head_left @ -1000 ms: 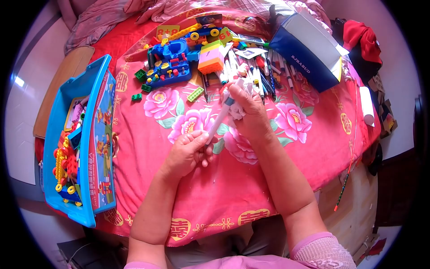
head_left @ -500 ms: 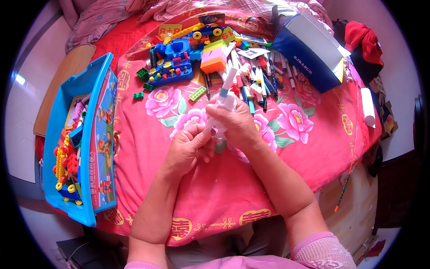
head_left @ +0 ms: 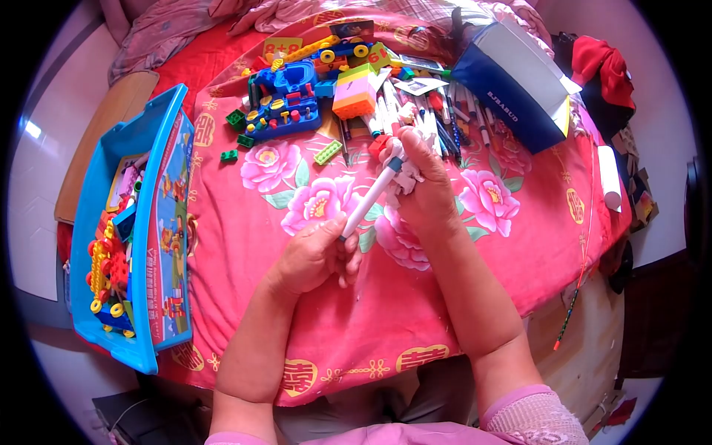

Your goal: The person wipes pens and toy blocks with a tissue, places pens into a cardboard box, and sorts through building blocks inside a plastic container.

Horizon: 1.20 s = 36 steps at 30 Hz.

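My left hand pinches the lower end of a white marker with a grey-blue band near its upper end. The marker slants up to the right over the red flowered cloth. A crumpled white tissue is held in my right hand, against the marker's upper end. The thumb points up, and the fingers behind the tissue are mostly hidden. Just beyond my right hand lies a heap of markers and pens. A light-green toy brick rests on the cloth beyond my left hand.
A blue bin of toys stands at the left. Behind my hands are a blue toy workbench and an orange-and-pink block. A dark-blue box leans at the back right, with a white roll near the table's right edge.
The marker has swung from pointing up and away in my right hand to a slant between both hands. My right hand has moved right and the tissue shows more.
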Tool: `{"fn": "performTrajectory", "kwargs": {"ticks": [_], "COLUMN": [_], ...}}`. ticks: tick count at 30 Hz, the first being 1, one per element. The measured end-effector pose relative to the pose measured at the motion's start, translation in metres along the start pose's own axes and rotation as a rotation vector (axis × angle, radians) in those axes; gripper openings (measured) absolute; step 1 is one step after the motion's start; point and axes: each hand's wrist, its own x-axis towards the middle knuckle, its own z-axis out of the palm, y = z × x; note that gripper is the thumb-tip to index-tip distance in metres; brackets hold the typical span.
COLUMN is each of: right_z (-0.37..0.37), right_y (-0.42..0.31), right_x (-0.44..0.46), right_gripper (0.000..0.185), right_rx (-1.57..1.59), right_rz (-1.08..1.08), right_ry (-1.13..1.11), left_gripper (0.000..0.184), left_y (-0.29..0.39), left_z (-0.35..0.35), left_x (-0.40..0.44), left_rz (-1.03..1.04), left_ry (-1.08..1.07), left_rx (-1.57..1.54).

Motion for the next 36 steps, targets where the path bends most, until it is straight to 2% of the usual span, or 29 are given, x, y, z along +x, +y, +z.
{"fn": "performTrajectory", "kwargs": {"ticks": [5, 10, 14, 16, 19, 22, 25, 28, 30, 32, 33, 34, 36], "right_z": [0.008, 0.018, 0.029, 0.028, 0.029, 0.029, 0.024, 0.021, 0.024, 0.024, 0.024, 0.025, 0.027], "right_y": [0.004, 0.026, 0.023, 0.028, 0.028, 0.03, 0.033, 0.032, 0.028, 0.028, 0.029, 0.03, 0.032], "right_x": [-0.004, -0.014, -0.024, -0.023, -0.023, -0.022, -0.02, -0.018, -0.021, -0.023, -0.024, -0.024, -0.024], "right_gripper": [0.016, 0.017, 0.021, 0.022, 0.023, 0.023, 0.021, 0.017, 0.014, 0.015, 0.016, 0.018, 0.018], "right_rx": [-0.143, -0.264, -0.336, -0.413, -0.471, -0.525, -0.683, -0.962, -1.147, -1.343, -1.44, -1.403, -1.381], "right_rz": [0.002, 0.123, 0.285, 0.226, 0.186, 0.057, -0.111, -0.214, -0.26, -0.312, -0.337, -0.359, -0.306], "right_ry": [0.121, -0.018, -0.057, -0.063, -0.077, -0.107, -0.13, -0.121, -0.13, -0.236, -0.291, -0.375, -0.394], "left_gripper": [0.04, 0.04, 0.038, 0.038, 0.039, 0.038, 0.035, 0.031, 0.033, 0.033, 0.031, 0.029, 0.02], "left_y": [-0.001, 0.001, -0.001, 0.0, 0.0, 0.005, 0.001, 0.003, 0.006, 0.009, 0.01, 0.011, 0.013], "left_z": [0.001, 0.003, -0.001, 0.004, 0.004, 0.011, -0.005, -0.001, 0.006, 0.011, 0.01, 0.008, 0.003], "left_x": [-0.001, 0.0, 0.001, 0.002, 0.004, 0.005, 0.007, 0.006, 0.004, 0.001, 0.0, -0.001, -0.004], "left_rz": [0.004, 0.056, 0.156, 0.194, 0.209, 0.241, 0.374, 0.639, 0.737, 0.818, 0.792, 0.765, 0.74], "left_ry": [0.039, 0.084, 0.025, 0.068, 0.092, 0.276, 0.394, 0.507, 0.525, 0.543, 0.549, 0.555, 0.564], "left_rx": [0.033, -0.058, -0.152, -0.246, -0.192, 0.077, 0.285, 0.327, 0.348, 0.361, 0.374, 0.386, 0.374]}}
